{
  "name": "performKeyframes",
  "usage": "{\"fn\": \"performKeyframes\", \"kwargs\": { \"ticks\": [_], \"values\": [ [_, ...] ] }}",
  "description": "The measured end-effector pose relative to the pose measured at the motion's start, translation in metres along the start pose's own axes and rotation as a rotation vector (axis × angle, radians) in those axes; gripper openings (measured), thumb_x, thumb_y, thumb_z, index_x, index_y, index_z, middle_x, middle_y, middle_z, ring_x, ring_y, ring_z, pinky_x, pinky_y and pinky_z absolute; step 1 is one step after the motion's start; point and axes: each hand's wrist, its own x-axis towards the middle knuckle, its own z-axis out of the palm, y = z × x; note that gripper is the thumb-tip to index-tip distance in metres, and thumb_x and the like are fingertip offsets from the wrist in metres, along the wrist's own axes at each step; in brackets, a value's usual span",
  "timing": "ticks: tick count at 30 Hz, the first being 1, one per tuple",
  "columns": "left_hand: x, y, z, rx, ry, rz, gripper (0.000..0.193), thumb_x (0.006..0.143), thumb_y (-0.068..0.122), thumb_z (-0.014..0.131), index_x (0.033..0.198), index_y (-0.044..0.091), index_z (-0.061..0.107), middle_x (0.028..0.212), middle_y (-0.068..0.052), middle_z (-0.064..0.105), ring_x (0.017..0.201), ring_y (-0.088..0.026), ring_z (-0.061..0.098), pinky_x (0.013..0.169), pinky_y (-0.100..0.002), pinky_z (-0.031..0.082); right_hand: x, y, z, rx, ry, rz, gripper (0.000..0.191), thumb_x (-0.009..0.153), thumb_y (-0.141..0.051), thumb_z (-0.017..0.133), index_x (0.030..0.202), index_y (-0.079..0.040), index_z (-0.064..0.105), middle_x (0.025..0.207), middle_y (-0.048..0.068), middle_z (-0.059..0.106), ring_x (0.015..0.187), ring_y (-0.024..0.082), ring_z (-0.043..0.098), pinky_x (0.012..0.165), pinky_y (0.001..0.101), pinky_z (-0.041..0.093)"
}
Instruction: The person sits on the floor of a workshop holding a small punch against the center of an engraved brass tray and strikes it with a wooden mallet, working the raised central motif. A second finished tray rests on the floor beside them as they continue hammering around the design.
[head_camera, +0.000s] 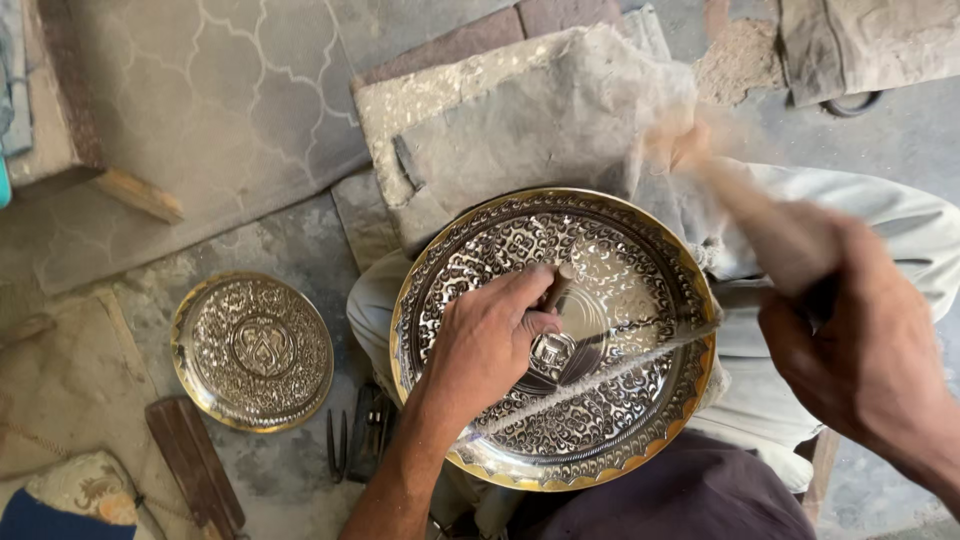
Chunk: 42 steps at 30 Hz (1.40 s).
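Note:
A large round engraved metal plate (620, 250) with a brass rim rests on my lap. My left hand (490, 335) is closed around a short metal punch (557, 287) that stands tip-down near the plate's middle. My right hand (865, 350) is raised at the right and grips a wooden-handled hammer (760, 215), which is blurred by motion, its head up above the plate's far right edge.
A smaller engraved plate (252, 350) lies on the stone floor to the left. A wooden strip (195, 465) and dark metal tools (362, 430) lie beside it. A dusty grey cushion (530, 120) sits behind the large plate, with a patterned mat (200, 90) further left.

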Motion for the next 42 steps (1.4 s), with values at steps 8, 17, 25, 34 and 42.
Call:
{"fn": "performKeyframes", "kwargs": {
  "ticks": [8, 17, 25, 34, 42],
  "values": [
    [-0.004, -0.004, 0.004, 0.016, 0.022, -0.054, 0.031, 0.091, 0.015, 0.073, 0.119, 0.009, 0.062, 0.102, -0.009, 0.076, 0.088, -0.029, 0.076, 0.072, -0.043, 0.058, 0.006, -0.003, -0.002, -0.123, -0.084, 0.168, 0.055, 0.09, -0.011, 0.068, 0.14, 0.004, 0.048, 0.096, 0.024, 0.07, 0.075, 0.035, 0.07, 0.07, 0.0468, 0.057],
    [-0.007, -0.005, 0.007, 0.057, 0.011, -0.086, 0.03, 0.092, 0.017, 0.071, 0.12, 0.011, 0.061, 0.106, -0.006, 0.076, 0.09, -0.025, 0.077, 0.074, -0.041, 0.06, 0.01, -0.01, 0.001, -0.007, -0.033, -0.059, 0.05, 0.09, -0.01, 0.066, 0.132, 0.005, 0.044, 0.106, 0.022, 0.07, 0.083, 0.032, 0.072, 0.071, 0.0462, 0.057],
    [-0.012, -0.003, 0.005, 0.049, 0.064, -0.058, 0.028, 0.091, 0.014, 0.074, 0.116, 0.009, 0.063, 0.103, -0.009, 0.075, 0.088, -0.03, 0.075, 0.071, -0.043, 0.058, 0.017, -0.019, -0.006, -0.123, -0.064, 0.078, 0.058, 0.087, -0.007, 0.066, 0.141, 0.005, 0.051, 0.106, 0.026, 0.068, 0.088, 0.041, 0.068, 0.075, 0.0504, 0.057],
    [-0.018, -0.007, 0.009, 0.027, 0.124, -0.02, 0.031, 0.092, 0.015, 0.075, 0.12, 0.009, 0.063, 0.101, -0.009, 0.075, 0.086, -0.028, 0.075, 0.071, -0.041, 0.058, 0.019, -0.014, -0.002, -0.645, -0.198, -0.283, 0.053, 0.087, -0.003, 0.068, 0.139, -0.009, 0.057, 0.109, 0.01, 0.075, 0.092, 0.027, 0.072, 0.092, 0.046, 0.055],
    [-0.025, -0.008, 0.013, -0.009, 0.162, -0.035, 0.038, 0.093, 0.015, 0.071, 0.13, 0.013, 0.063, 0.096, -0.009, 0.073, 0.083, -0.027, 0.075, 0.07, -0.04, 0.058, 0.029, -0.02, -0.009, -0.219, -0.028, -0.316, 0.05, 0.082, -0.006, 0.063, 0.131, -0.005, 0.058, 0.108, 0.019, 0.07, 0.101, 0.036, 0.068, 0.094, 0.0483, 0.051]
  ]
}}
